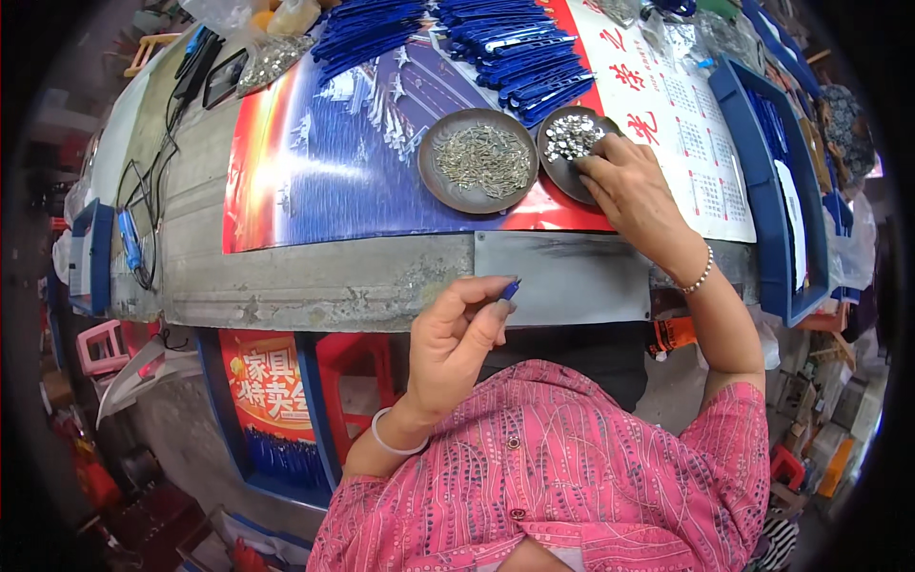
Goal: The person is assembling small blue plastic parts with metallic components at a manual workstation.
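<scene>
My left hand (pixel 448 343) is raised just in front of the table's near edge, thumb and fingers pinched on a slim blue piece (pixel 512 289). Only a short end of that piece shows past the fingertips; its kind is unclear. Farther off and to the right, my right hand (pixel 629 186) reaches over a small dark round dish (pixel 557 173) of shiny silver bits (pixel 572 136). Its thumb and fingers are closed together at the dish's right side, and anything between them is hidden. Left of that dish sits a larger dark dish (pixel 431 181) with many thin metal pins (pixel 483 160).
Piles of long slim blue pieces (pixel 524 57) lie at the back on a printed poster (pixel 353 191). Blue trays (pixel 796 257) stand at the right edge. A cable (pixel 152 191), a phone-like black object (pixel 225 78) and a plastic bag of silver bits (pixel 272 62) lie leftward. A red stool (pixel 353 367) is below.
</scene>
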`<state>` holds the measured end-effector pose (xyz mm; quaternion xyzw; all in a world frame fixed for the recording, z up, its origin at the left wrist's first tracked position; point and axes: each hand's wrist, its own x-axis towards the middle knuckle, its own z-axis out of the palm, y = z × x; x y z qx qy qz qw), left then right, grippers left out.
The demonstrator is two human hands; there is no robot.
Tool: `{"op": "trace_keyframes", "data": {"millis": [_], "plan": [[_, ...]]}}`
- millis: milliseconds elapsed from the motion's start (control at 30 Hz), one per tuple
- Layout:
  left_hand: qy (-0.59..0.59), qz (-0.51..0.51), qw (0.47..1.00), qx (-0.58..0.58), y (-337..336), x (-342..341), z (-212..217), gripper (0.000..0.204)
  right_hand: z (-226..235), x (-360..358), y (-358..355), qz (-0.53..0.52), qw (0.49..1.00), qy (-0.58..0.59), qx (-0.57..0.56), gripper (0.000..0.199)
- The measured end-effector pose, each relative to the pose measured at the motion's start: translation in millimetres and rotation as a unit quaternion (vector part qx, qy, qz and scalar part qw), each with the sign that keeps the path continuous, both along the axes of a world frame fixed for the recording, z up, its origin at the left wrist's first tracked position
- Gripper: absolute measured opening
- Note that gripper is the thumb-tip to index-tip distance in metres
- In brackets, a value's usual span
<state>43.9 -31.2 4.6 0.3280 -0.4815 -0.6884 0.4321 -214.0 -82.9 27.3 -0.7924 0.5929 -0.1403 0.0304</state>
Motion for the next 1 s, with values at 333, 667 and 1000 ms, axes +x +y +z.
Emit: {"op": "trace_keyframes", "data": {"millis": [333, 667, 1000], "plan": [[0.021, -0.008, 0.999, 0.039, -8.2, -0.5, -5.3, 0.024, 18.3, 9.1, 1.5, 0.002, 0.998, -0.061, 0.033, 0.018], [0.018, 0.016, 0.998, 0.058, -1.0, 5.5, -5.0, 0.021, 4.6, 49.9, -46.7, 0.111, 0.993, 0.006, 0.027, 0.017], [0.061, 0.026, 0.995, 0.071, -11.3, 13.3, -10.0, 0.024, -6.8, 60.6, -68.5, 0.145, 0.989, 0.015, -0.002, 0.011]]}}
